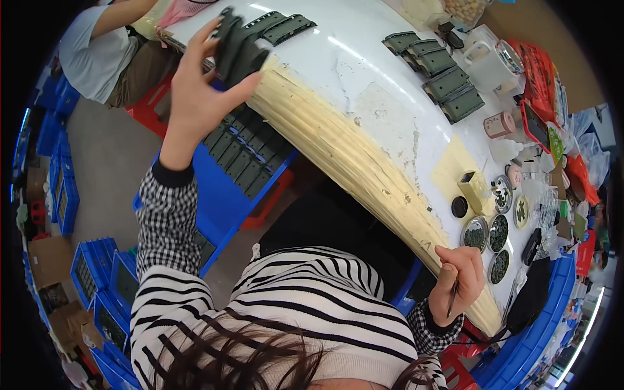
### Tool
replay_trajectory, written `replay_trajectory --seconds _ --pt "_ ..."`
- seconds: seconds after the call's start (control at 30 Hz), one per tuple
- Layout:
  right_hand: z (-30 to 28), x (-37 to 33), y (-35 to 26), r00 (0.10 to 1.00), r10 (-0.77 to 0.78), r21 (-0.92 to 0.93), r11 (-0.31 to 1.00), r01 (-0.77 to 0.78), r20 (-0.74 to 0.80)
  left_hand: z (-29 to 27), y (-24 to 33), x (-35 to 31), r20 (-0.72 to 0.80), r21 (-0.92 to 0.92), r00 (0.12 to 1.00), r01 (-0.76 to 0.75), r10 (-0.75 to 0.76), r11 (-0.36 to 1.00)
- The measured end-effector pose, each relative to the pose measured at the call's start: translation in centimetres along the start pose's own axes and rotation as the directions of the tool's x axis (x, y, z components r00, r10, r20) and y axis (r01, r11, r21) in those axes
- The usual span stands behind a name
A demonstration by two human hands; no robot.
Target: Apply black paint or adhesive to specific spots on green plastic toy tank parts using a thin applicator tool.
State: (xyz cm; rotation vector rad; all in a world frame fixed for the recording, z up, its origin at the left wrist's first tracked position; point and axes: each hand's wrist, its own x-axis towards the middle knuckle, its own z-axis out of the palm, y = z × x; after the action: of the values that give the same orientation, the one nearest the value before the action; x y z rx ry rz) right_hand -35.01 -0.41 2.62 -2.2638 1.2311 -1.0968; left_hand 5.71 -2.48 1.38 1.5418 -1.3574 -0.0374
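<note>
Several dark-green rectangular casings point(239, 55), blurred, are gripped between the thumb and fingers of the left hand point(200, 97), above the yellowish-covered edge point(338, 136) of a white table point(351, 78). The right hand's point(460, 281) fingers close around a thin dark tool point(453, 301) by that same edge. Below the left hand, rows of similar casings point(247, 153) fill part of a blue plastic crate point(211, 195). Beyond the right hand, round dishes point(463, 235) hold small dark-green pieces point(476, 233).
</note>
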Motion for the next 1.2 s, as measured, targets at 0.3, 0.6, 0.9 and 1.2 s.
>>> replay_trajectory --seconds 0.3,0.6,0.9,1.2 --pt "-1.8 -0.9 1.0 0.994 0.071 -0.044 0.996 -0.075 -0.081 19.3 -0.2 18.1 0.441 0.482 0.897 -0.208 -0.030 0.851" --pt "-2.2 -0.9 2.8 0.985 0.147 -0.044 0.987 -0.151 -0.092 25.6 -1.6 21.6 0.581 0.496 0.812 -0.305 -0.050 0.813" --pt "-1.9 -0.2 2.8 0.988 0.136 -0.032 0.990 -0.138 -0.066 22.9 -1.1 22.4 0.565 0.501 0.823 -0.280 -0.064 0.819" --pt "-1.5 0.1 2.6 0.989 0.138 -0.050 0.989 -0.141 -0.060 23.1 -9.1 25.8 0.367 0.462 0.930 -0.202 0.021 0.864"
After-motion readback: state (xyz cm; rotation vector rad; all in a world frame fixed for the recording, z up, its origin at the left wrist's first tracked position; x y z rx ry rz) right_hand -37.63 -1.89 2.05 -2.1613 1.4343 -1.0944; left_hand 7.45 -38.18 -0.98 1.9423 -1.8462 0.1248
